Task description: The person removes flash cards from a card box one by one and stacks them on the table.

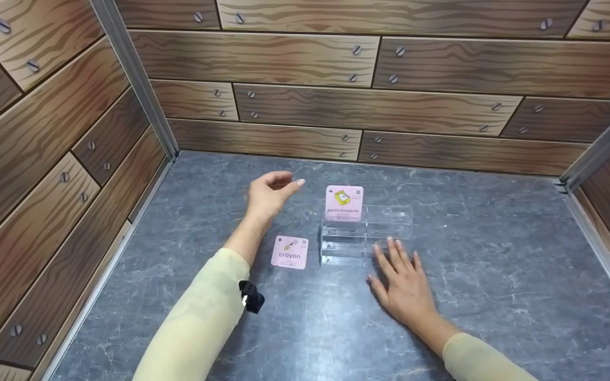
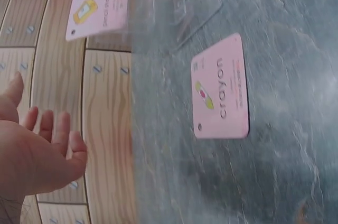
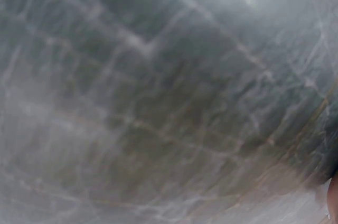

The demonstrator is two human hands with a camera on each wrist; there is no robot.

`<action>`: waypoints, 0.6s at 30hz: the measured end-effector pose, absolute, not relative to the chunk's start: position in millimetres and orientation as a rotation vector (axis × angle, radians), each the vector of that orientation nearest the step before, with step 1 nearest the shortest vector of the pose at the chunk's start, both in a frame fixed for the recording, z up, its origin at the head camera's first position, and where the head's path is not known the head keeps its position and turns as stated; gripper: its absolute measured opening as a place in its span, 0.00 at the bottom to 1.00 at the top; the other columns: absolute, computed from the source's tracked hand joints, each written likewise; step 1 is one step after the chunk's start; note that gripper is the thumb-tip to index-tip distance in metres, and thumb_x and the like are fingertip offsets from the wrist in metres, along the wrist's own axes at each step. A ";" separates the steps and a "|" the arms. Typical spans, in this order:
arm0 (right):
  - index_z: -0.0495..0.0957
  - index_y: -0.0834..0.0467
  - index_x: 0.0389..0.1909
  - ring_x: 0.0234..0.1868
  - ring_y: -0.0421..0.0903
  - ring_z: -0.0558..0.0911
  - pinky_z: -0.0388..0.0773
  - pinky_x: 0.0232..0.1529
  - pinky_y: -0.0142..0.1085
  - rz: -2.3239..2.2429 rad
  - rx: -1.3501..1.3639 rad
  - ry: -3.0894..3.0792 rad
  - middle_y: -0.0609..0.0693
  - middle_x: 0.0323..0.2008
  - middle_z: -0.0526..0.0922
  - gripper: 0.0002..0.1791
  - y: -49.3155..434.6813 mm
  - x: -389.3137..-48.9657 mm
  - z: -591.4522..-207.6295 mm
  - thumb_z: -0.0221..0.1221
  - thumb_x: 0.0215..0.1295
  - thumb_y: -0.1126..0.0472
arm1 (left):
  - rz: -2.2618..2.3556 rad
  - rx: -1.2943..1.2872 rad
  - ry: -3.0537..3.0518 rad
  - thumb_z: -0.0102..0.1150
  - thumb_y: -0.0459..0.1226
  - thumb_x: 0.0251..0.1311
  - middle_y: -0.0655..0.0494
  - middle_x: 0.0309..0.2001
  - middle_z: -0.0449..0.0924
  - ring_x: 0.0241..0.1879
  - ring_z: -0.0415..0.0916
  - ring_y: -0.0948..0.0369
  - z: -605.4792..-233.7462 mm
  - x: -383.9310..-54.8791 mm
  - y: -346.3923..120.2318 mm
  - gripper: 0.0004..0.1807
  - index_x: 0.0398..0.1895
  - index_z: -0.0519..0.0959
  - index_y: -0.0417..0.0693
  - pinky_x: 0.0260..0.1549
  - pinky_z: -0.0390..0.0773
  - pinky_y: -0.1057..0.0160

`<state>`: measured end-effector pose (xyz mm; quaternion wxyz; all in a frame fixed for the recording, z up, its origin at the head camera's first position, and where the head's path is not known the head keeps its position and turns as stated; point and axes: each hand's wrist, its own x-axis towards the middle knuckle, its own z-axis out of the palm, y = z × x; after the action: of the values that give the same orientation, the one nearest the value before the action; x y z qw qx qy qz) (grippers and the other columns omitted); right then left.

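A clear tiered plastic holder [image 1: 343, 244] stands on the tabletop. In its back left slot a pink pencil sharpener card [image 1: 344, 203] is upright, and the left wrist view shows the same pencil sharpener card [image 2: 99, 8] at the top. Left of the holder, a pink crayon card [image 1: 289, 252] lies flat; in the left wrist view this crayon card [image 2: 220, 87] is right of centre. My left hand [image 1: 273, 196] hovers left of the upright card, fingers loosely bent and holding nothing. My right hand [image 1: 403, 288] lies with fingers spread, fingertips at the holder's front right.
The tabletop [image 1: 495, 275] is grey with a marble pattern. Wood-print panels form a back wall [image 1: 305, 63] and side walls. A black strap device [image 1: 252, 297] sits on the left sleeve. The right wrist view shows mostly blurred tabletop [image 3: 158, 86].
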<state>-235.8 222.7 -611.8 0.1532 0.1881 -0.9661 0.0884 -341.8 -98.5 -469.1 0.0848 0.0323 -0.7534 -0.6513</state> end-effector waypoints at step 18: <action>0.67 0.56 0.80 0.80 0.63 0.60 0.57 0.73 0.69 0.276 0.561 -2.723 0.64 0.80 0.61 0.38 222.8 -235.0 -613.0 0.61 0.75 0.43 | -1.997 -0.060 -2.191 0.79 0.33 0.59 0.41 0.51 0.87 0.50 0.85 0.52 -485.5 -355.8 -49.6 0.20 0.53 0.85 0.33 0.51 0.83 0.61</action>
<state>-235.0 222.8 -613.0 0.1728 0.1977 -0.9600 0.0972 -355.8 -49.6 -485.5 0.0882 -0.0200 -0.7361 -0.6708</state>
